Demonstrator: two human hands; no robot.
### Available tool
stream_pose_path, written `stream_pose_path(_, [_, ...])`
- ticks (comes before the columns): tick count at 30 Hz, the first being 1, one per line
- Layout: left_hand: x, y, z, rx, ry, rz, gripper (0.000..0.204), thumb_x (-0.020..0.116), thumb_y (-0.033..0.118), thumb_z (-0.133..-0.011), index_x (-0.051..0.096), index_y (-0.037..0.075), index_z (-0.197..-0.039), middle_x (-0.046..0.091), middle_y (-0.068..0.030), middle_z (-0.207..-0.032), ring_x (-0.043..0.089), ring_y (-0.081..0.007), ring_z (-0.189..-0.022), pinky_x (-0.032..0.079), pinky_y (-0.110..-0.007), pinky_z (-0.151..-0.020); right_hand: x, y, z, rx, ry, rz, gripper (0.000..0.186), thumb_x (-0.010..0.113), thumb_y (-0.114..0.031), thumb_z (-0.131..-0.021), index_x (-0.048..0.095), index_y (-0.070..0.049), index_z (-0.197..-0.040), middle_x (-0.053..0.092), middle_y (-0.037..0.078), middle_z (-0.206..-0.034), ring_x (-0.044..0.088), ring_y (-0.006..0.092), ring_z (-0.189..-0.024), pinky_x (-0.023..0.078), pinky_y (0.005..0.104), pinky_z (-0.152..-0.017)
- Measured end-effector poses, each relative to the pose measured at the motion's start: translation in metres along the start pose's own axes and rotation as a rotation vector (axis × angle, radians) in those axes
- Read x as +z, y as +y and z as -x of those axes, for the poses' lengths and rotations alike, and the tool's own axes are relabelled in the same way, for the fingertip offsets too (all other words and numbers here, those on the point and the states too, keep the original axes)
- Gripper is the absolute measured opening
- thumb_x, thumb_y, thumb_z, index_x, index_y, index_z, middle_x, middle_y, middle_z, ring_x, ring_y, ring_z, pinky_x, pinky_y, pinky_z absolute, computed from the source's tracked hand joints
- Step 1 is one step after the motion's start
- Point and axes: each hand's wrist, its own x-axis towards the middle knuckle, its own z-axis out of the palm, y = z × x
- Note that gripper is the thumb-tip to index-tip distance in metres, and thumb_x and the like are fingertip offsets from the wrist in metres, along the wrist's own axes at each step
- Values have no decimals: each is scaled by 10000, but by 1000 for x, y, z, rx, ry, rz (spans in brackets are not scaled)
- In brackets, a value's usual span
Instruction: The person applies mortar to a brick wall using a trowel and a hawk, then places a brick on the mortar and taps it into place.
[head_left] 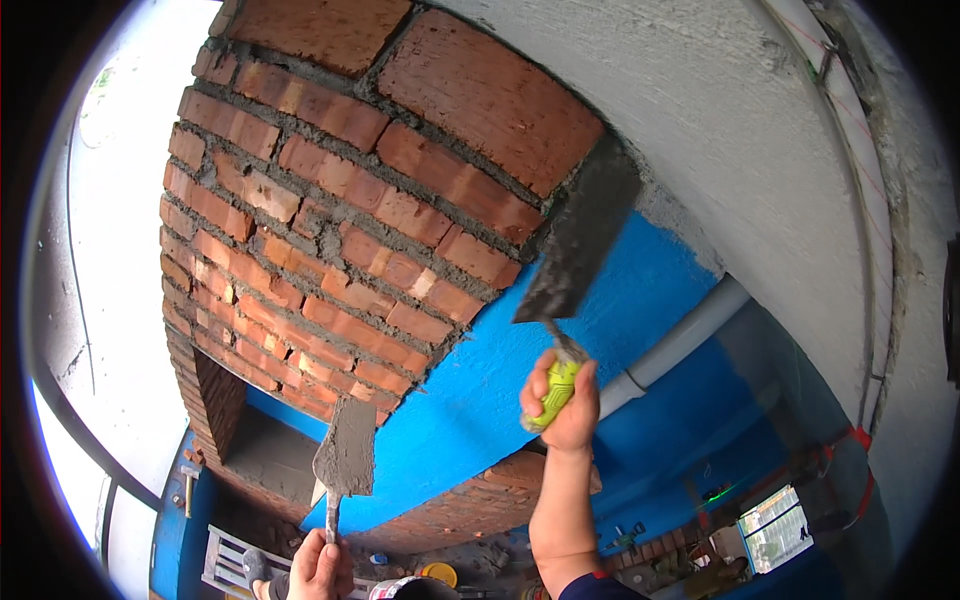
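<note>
My right hand grips the yellow-green handle of a trowel with a long, rectangular blade. The blade is dark with wet mortar, slightly blurred, and its far end reaches the right end of the top bricks. Low in the view, my left hand is closed round the handle of a second, smaller trowel, whose blade carries a layer of grey mortar. Both tools are held before a red brick wall with grey mortar joints. Two large bricks lie along its top course.
A blue painted wall adjoins the brickwork on the right, with a grey pipe across it. A rough whitish surface slopes overhead. Below are a white slatted piece, a hammer, a yellow round container and a lower brick structure.
</note>
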Motion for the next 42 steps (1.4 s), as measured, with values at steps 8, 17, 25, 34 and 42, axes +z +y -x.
stream_pose_path(8, [-4,-6,-7,0,9,22,105,468,231,-965,462,142,-911,337,65,-626,281,-44,-481,249,-191,-416,-48,-22,13,-376,292,999,431,502,-464,-917,544,-37,-962,534,44,-725,529,149,-617,422,325,-522])
stream_pose_path(17, [3,-4,-10,-4,-42,-26,112,456,244,-968,469,139,-932,365,66,-623,305,-34,-469,247,-185,-402,-72,-49,-6,-674,376,1602,346,650,-350,-843,524,-28,-854,545,118,-794,579,326,-670,442,398,-519])
stream_pose_path(25, [5,-3,-12,-37,-48,-17,110,467,252,-964,477,147,-933,366,71,-624,303,-29,-472,242,-183,-403,-72,-71,-34,-750,508,1811,408,635,-418,-834,502,-32,-836,530,110,-778,578,330,-637,456,419,-506])
stream_pose_path(34, [14,4,-14,-115,-23,-24,126,499,271,-949,511,146,-944,375,72,-632,311,-34,-484,248,-180,-418,-55,-19,28,-505,494,1294,353,649,-376,-853,544,-42,-893,540,68,-779,508,204,-679,399,382,-568])
stream_pose_path(42, [44,48,-19,-365,-192,153,172,490,234,-949,477,62,-951,377,-22,-648,320,-97,-509,255,-219,-461,-19,43,160,530,-105,-150,699,626,-567,-780,552,87,-1016,566,89,-735,524,145,-578,420,258,-477])
